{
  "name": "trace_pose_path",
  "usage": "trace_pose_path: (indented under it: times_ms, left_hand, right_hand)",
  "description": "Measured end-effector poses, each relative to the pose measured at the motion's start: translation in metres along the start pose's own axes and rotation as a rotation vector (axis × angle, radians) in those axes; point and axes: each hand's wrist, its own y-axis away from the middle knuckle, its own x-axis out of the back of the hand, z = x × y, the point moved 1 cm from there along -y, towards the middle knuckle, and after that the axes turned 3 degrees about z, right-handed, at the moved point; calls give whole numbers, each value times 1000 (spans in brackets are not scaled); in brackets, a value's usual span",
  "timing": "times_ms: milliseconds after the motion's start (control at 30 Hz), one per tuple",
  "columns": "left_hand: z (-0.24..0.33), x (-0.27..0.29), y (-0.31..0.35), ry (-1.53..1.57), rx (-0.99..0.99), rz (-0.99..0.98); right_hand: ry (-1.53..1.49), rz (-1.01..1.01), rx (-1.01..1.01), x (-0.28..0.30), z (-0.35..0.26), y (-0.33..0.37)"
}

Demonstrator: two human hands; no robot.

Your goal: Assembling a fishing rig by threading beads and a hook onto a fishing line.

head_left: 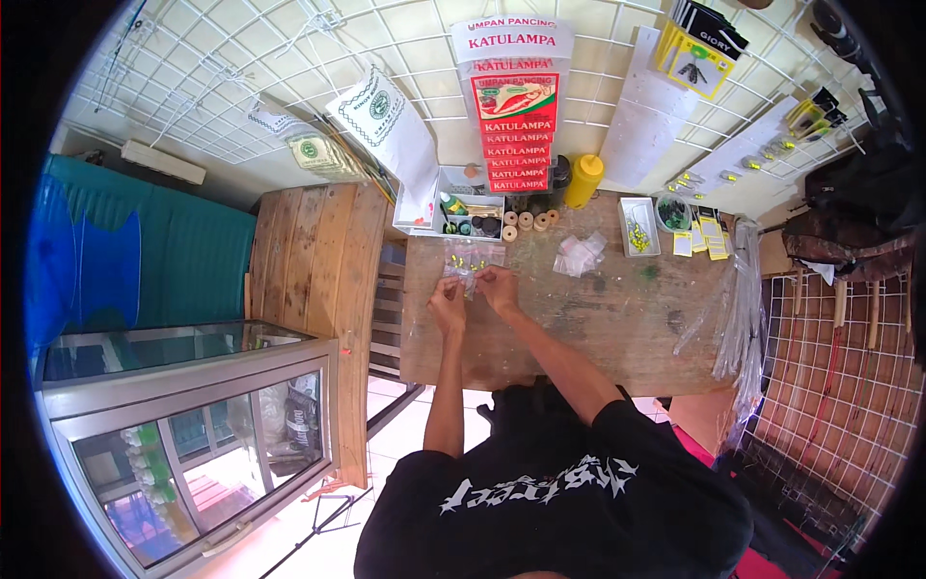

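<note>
Over the left part of the wooden table (579,328), both hands are at a small clear plastic bag (475,255). Several tiny yellow-green pieces show in or on the bag. My left hand (448,304) pinches its lower left edge, and my right hand (499,288) pinches the lower right, the fingertips almost meeting. Whatever lies right between the fingertips is too small to make out. To the right lies a loose pile of clear plastic bags (580,256). Farther right stands a white box (640,229) with more yellow-green pieces inside.
Behind my hands are a white organizer box (473,205), several wooden spools (526,221) and a yellow squeeze bottle (584,181). A round tub (673,212) and yellow cards (709,234) sit at the back right. Clear plastic strips (741,309) hang over the right edge. A glass cabinet (193,434) stands left.
</note>
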Motion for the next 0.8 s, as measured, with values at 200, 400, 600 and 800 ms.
trace_pose_path:
  times_ms: [200,400,600,800]
  left_hand:
    - [-2,-4,-4,-153,-44,-25]
    - [-12,-3,-2,-195,-58,6]
    - [-7,-2,7,-324,-343,232]
    - [-18,5,-4,-345,-197,118]
  right_hand:
    - [59,15,4,-1,1,0]
    - [178,45,49,0,-10,4]
    - [112,40,99,10,-8,13]
    - [184,-43,120,12,-9,18]
